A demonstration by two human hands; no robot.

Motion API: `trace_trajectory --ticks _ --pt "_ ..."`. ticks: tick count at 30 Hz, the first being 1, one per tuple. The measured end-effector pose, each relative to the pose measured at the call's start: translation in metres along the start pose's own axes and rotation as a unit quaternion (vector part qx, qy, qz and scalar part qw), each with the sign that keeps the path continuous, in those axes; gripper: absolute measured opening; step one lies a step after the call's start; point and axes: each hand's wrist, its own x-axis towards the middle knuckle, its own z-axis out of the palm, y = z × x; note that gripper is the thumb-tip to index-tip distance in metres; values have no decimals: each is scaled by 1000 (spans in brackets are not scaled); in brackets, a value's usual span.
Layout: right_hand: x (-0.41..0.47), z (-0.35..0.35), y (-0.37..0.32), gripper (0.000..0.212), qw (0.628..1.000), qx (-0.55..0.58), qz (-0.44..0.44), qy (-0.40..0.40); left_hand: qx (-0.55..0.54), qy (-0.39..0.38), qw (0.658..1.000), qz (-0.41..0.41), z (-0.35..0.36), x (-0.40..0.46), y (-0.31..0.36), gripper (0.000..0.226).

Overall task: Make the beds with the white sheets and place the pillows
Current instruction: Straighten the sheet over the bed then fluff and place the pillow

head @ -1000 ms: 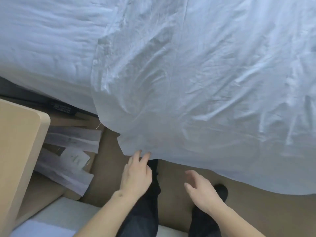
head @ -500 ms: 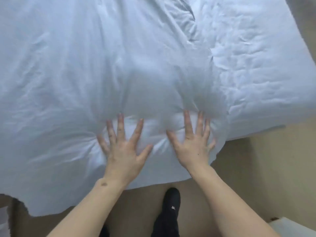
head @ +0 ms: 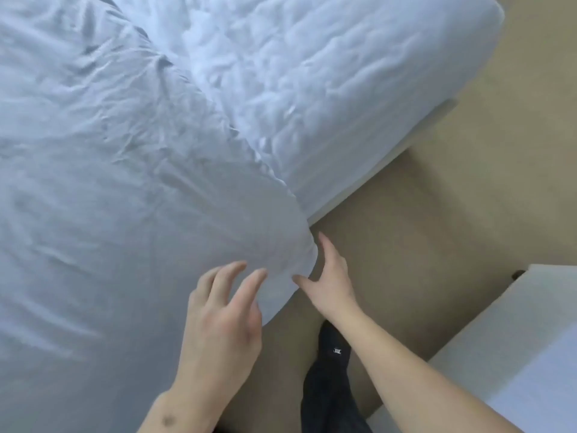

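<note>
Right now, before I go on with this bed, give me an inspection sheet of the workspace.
Surface: mattress bare and quilted at upper right; its edge shows above the floor.
Job's things: white sheet covers the left part, wrinkled, its corner hanging over the near edge. No pillows seen.
Clutter: nothing seen.
Grippers: left hand open, fingers curled over the sheet near the corner; right hand open, at the sheet's corner, gripping nothing.
Cables: nothing seen.
Surroundings: tan floor; pale furniture at lower right; the person's dark leg and sock between bed and furniture.
</note>
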Motion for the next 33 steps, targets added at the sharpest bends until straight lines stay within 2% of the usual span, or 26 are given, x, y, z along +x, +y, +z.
trace_trajectory --ticks 2,4,5,7,8,9,10,11,12,13,15,18,20,22,24,26,28,31,33 --pt "50 -10 5 105 995 -79 -27 -46 53 -6 993 108 -1 58 4 55" --pt "92 -10 21 119 978 -167 -34 -116 119 -68 975 174 11 99 9 68" --pt "111 -7 36 120 971 -175 -31 -161 161 -108 960 200 21 115 13 79" --pt "134 -6 63 118 965 -89 -6 -246 239 -173 924 244 46 135 21 96" --pt "140 -7 76 110 965 -1 34 -261 271 -191 908 257 59 141 26 99" --pt "142 -8 88 93 954 114 88 -261 296 -196 897 262 71 146 33 97" --pt "142 -8 99 67 924 238 149 -258 312 -187 892 268 81 152 39 93" --pt "142 -5 110 41 879 349 203 -255 317 -177 891 274 89 158 45 87" --pt "142 0 121 26 834 431 235 -252 314 -181 890 277 98 163 50 82" --pt "141 7 131 24 803 482 244 -252 314 -198 888 273 106 165 52 81" --pt "137 19 142 37 769 542 244 -236 341 -260 871 242 121 168 49 90" --pt "134 30 153 21 740 604 248 -162 398 -339 828 202 140 167 49 94" --pt "129 33 161 37 728 619 261 -136 401 -373 818 175 148 170 57 90" --pt "122 36 170 50 739 604 265 -137 386 -413 816 122 154 176 63 86" --pt "115 36 177 42 764 574 271 -117 372 -433 816 91 158 176 69 85" --pt "108 36 184 31 784 550 281 -65 362 -442 815 89 159 172 76 85" --pt "103 37 190 23 782 542 305 -11 361 -447 812 101 159 165 78 85" --pt "99 42 189 18 726 574 379 19 381 -464 793 105 158 166 71 82" --pt "99 48 180 20 659 620 426 9 403 -496 760 116 159 169 69 80"
